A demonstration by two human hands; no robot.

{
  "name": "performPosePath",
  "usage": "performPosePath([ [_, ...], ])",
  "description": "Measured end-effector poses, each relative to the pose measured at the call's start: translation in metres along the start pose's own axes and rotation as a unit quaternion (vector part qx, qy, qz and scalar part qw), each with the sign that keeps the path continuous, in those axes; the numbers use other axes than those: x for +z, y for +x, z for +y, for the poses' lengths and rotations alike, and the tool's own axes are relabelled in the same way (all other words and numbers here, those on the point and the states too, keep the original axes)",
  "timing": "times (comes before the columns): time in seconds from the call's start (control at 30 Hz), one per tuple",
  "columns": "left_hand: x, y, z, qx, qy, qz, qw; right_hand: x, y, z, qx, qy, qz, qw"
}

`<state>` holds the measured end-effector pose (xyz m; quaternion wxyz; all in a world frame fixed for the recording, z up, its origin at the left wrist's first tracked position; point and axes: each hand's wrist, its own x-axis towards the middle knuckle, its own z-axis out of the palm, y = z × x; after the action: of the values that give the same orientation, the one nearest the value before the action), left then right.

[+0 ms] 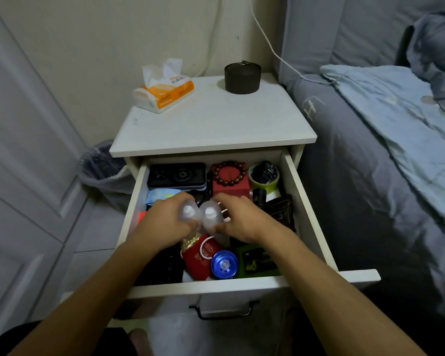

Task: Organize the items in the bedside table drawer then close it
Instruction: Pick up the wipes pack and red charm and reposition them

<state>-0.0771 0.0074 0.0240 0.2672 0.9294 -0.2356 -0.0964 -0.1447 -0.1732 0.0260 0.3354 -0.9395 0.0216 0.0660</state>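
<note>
The white bedside table's drawer (308, 217) stands pulled out, full of small items. Over its middle, my left hand (162, 222) grips a small clear bottle with a white cap (189, 213). My right hand (242, 219) grips a second, matching clear bottle (211, 215) right beside the first. Below the hands lie a red pouch with gold trim (199, 258), a blue round cap (224, 264) and a green-edged black packet (260, 260). At the back sit a black case (176, 174), a red box (231, 185) with a bead bracelet (229, 173) on it, and a green tape roll (263, 177).
On the tabletop (216, 124) stand a tissue pack (163, 92) and a dark round tin (242, 77). A bin with a plastic liner (100, 168) stands to the left. The bed with grey and blue bedding (383, 150) is on the right. The drawer's black handle (224, 310) faces me.
</note>
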Motion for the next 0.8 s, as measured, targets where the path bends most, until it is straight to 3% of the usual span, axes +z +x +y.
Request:
performPosePath([
  [0.13, 0.002, -0.003, 0.009, 0.066, 0.009, 0.016, 0.998, -0.019, -0.015, 0.007, 0.018, -0.005, 0.006, 1.000],
  [0.3, 0.003, -0.010, 0.029, 0.172, 0.013, 0.074, 0.982, -0.049, -0.051, 0.030, 0.089, -0.023, 0.080, 0.993],
  [0.4, 0.007, -0.011, 0.044, 0.212, 0.020, 0.044, 0.976, -0.057, -0.065, 0.041, 0.162, -0.032, 0.119, 0.979],
  [0.57, 0.025, 0.008, 0.084, 0.277, 0.079, -0.055, 0.956, -0.060, -0.076, 0.053, 0.266, -0.062, 0.039, 0.961],
  [0.67, 0.039, 0.034, 0.117, 0.315, 0.189, -0.114, 0.923, -0.066, -0.081, 0.062, 0.294, -0.026, 0.043, 0.954],
  [0.8, 0.069, 0.057, 0.146, 0.403, 0.376, -0.155, 0.820, -0.072, -0.088, 0.071, 0.306, 0.021, 0.056, 0.950],
])
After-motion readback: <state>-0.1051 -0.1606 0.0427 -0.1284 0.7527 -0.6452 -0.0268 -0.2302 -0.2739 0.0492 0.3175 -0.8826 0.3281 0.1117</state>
